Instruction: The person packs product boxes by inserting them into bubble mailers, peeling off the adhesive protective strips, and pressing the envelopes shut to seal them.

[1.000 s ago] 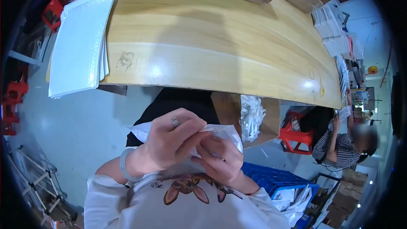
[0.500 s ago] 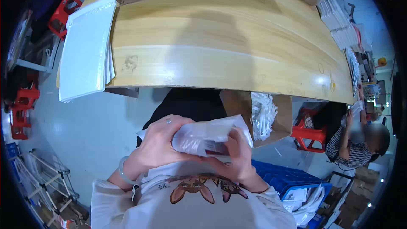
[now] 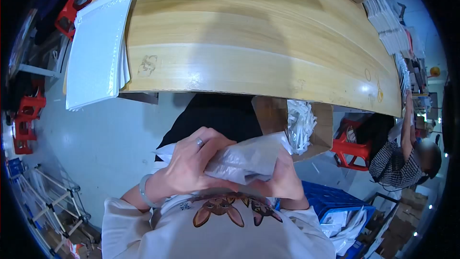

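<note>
A pale, crinkled plastic package (image 3: 247,159) is held in front of my chest, above my lap. My left hand (image 3: 191,163) wears a ring and wraps round the package's left end, thumb below and fingers above. At the right end my right hand (image 3: 283,175) grips it, its fingers partly hidden behind the plastic. What lies inside the package cannot be made out.
White padded envelopes (image 3: 96,50) are stacked on the wooden table (image 3: 206,67) at left. A carton (image 3: 321,124) holds white strips; a blue crate (image 3: 330,196) stands lower right. A co-worker (image 3: 395,163) sits by a red stool (image 3: 352,151).
Both hands have gone from pinching close together to holding the package at its ends. Its printed part, visible half a second ago, is now hidden. The co-worker's arm has stretched toward the table.
</note>
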Motion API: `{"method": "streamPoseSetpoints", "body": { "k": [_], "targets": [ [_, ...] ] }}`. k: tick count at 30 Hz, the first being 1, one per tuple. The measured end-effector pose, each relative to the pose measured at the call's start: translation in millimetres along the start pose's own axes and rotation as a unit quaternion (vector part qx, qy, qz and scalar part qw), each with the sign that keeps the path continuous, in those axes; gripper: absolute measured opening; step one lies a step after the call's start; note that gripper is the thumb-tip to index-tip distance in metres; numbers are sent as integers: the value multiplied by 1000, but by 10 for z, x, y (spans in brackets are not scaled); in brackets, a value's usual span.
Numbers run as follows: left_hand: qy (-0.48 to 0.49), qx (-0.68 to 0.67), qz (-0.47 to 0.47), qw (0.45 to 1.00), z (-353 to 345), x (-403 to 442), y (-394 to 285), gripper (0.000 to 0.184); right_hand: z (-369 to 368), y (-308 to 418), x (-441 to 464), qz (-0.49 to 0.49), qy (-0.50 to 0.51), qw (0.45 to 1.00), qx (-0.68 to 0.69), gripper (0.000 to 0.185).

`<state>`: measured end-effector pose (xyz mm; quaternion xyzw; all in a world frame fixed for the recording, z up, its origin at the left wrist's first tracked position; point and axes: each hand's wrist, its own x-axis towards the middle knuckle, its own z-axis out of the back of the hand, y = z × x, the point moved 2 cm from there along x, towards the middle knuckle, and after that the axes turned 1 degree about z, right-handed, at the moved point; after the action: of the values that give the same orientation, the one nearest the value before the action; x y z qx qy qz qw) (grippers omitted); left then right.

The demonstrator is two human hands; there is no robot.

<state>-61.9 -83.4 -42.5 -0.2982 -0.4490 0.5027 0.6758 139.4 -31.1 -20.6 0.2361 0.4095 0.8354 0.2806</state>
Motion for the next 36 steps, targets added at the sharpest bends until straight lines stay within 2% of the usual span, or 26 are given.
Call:
{"method": "streamPoseSetpoints", "body": {
  "k": [6, 11, 16, 21, 26, 31, 35, 36],
  "targets": [
    [50, -14, -12, 999, -12, -35, 93, 65, 21, -45, -46, 34, -6, 999, 23, 44],
    [88, -1, -27, 996, -44, 4, 115, 65, 46, -189, -167, -43, -10, 997, 62, 36],
    [93, -11, -30, 995, -47, 45, 79, 66, 55, -127, -166, 8, 8, 1000, 29, 40],
    [-8, -19, -40, 999, -121, 118, -145, 52, 69, -115, -222, -14, 25, 999, 14, 32],
    [-4, 57, -76, 995, -106, 107, -216, 37, 19, -55, -195, -7, 40, 999, -33, 29],
    [-74, 90, -195, 974, -231, 124, -157, 20, -10, 52, -170, -43, 31, 998, -22, 30],
    [-50, 20, -149, 987, -338, 309, -278, 12, 134, 97, -249, -56, 62, 993, -80, 23],
    [-21, 23, -172, 985, -313, 391, -361, 15, 133, 119, -271, -48, 60, 993, -85, 23]
  ]
}}
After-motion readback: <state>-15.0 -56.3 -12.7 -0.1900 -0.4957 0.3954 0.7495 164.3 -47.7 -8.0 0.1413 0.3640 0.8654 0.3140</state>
